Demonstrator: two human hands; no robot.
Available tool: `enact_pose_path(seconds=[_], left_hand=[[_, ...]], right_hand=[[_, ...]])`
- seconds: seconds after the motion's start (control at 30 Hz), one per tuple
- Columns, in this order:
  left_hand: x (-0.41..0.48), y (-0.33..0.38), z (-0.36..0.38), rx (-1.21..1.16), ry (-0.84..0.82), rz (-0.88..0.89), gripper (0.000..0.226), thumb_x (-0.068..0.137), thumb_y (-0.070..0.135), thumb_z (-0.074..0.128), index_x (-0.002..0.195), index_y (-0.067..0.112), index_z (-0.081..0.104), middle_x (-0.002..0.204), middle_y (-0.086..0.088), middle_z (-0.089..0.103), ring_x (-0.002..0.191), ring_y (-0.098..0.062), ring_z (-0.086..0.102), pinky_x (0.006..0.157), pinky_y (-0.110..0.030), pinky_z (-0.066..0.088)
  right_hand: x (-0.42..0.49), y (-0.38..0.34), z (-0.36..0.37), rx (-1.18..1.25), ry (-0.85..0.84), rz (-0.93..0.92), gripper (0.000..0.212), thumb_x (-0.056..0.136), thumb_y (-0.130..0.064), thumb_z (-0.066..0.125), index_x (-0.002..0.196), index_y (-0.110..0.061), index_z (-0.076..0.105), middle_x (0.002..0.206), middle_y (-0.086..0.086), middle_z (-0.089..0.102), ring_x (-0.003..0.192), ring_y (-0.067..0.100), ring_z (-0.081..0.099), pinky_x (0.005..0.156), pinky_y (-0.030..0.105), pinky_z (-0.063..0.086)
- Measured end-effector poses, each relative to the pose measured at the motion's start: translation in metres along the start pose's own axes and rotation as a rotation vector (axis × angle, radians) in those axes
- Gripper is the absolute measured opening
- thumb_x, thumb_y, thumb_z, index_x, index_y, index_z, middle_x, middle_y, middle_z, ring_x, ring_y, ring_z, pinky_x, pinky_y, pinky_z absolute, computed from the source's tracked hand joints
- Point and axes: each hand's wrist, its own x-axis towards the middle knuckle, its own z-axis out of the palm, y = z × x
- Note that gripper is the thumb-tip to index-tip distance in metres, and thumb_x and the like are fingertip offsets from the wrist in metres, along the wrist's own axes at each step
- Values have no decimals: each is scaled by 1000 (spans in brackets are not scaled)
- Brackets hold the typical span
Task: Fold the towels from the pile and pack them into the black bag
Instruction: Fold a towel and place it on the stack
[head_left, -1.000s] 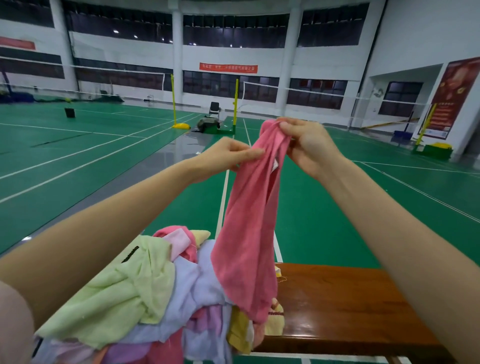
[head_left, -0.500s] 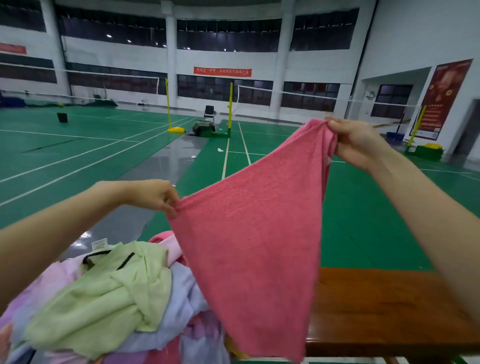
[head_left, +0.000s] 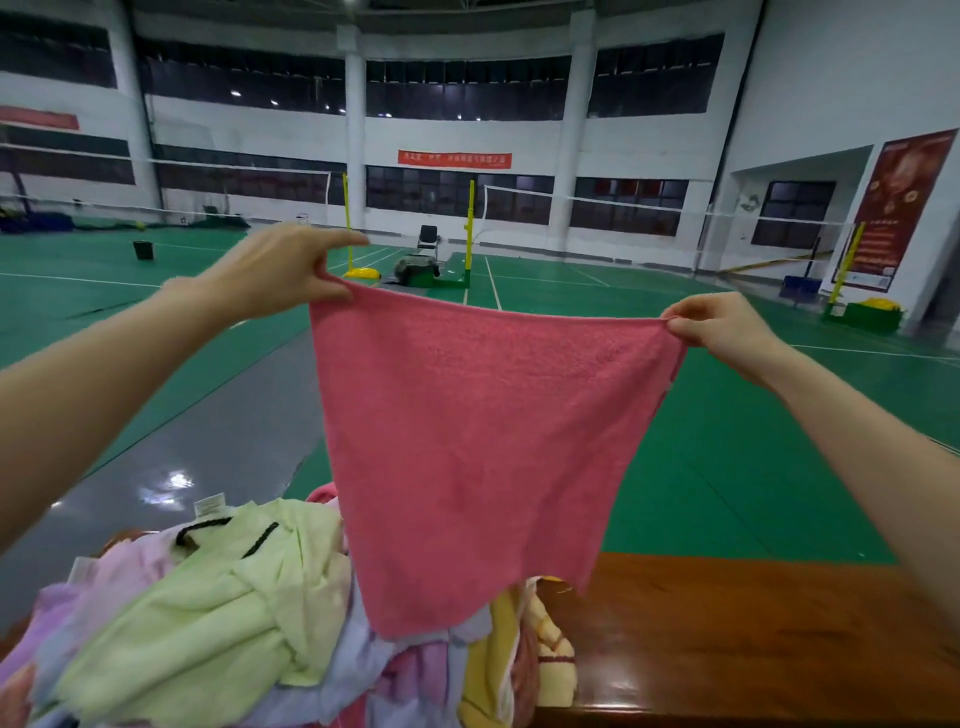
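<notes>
Pink towel (head_left: 467, 447) hangs spread in the air betw. both hands, above the pile (head_left: 208, 613) on the desk (head_left: 753, 634). Left hand (head_left: 280, 275) pinches the top-left corner, sits higher; right hand (head_left: 722, 325) pinches the top-right corner, lower. Top edge runs left-right, sloping down to the right; next fold likely brings the corners together. Black bag not in view.
</notes>
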Motion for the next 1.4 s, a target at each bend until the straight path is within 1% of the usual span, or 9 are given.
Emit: enact_pose_path(seconds=[0.07, 0.23, 0.4, 0.5, 0.63, 0.73, 0.87, 1.13, 1.4], left_hand=[[10, -1, -8, 71, 16, 0, 28, 84, 26, 67, 107, 10, 70, 76, -8, 56, 84, -25, 51, 76, -38, 44], [23, -3, -24, 21, 162, -47, 18, 80, 14, 71, 94, 3, 74, 85, -17, 70, 92, -32, 54, 83, -39, 45], [20, 0, -30, -292, 293, -171, 20, 74, 5, 73, 94, 0, 72, 71, -9, 62, 58, 15, 53, 57, -2, 39], [16, 1, -29, -358, 245, -208, 24, 72, 4, 75, 95, 9, 72, 71, 5, 57, 59, 10, 52, 59, -2, 40], [13, 5, -23, -553, 21, -354, 41, 72, -3, 72, 111, 9, 66, 101, -6, 61, 90, -18, 58, 88, -28, 44], [9, 4, -14, -506, -329, -467, 31, 78, -3, 68, 107, 9, 68, 96, -8, 65, 87, -19, 53, 76, -26, 42], [6, -5, -8, -662, -495, -657, 10, 84, 10, 65, 93, 7, 69, 75, -3, 55, 63, -10, 44, 53, -20, 40], [22, 41, -9, -1364, -393, -806, 6, 89, 4, 53, 94, 5, 58, 73, -4, 54, 43, -3, 57, 44, -11, 49], [38, 125, -18, -1599, -405, -633, 14, 89, -5, 51, 92, -1, 63, 81, -12, 65, 60, -12, 67, 60, -20, 58]], right_hand=[[6, -4, -2, -145, 10, -84, 18, 89, 3, 54, 103, 4, 64, 95, 11, 61, 88, 20, 55, 86, 33, 48], [10, -15, -6, -222, 58, -183, 21, 91, -1, 54, 111, -1, 60, 100, 6, 58, 93, 19, 54, 88, 32, 44], [10, -17, -8, -216, 68, -159, 23, 93, -3, 52, 112, 3, 62, 100, 12, 63, 93, 24, 58, 95, 40, 46], [10, -19, -9, -168, 59, -93, 18, 95, -5, 48, 108, 0, 59, 99, 16, 61, 92, 30, 59, 87, 43, 49], [4, -17, -13, 72, -49, 90, 11, 98, -8, 44, 96, -11, 54, 93, 10, 57, 80, 21, 56, 59, 28, 58], [3, -13, -13, 256, -123, 164, 21, 97, -6, 44, 86, -16, 57, 87, 3, 55, 76, 13, 53, 64, 23, 56], [7, -9, -11, 452, -118, 304, 22, 98, -6, 40, 91, -12, 60, 88, 2, 55, 77, 12, 49, 70, 27, 43], [3, -51, 25, 705, 110, 381, 5, 80, 1, 63, 82, -4, 64, 65, 3, 64, 62, 13, 53, 42, 18, 46], [-15, -115, 75, 531, 134, -1, 20, 74, -9, 75, 67, -24, 63, 76, -3, 64, 79, 16, 60, 76, 33, 50]])
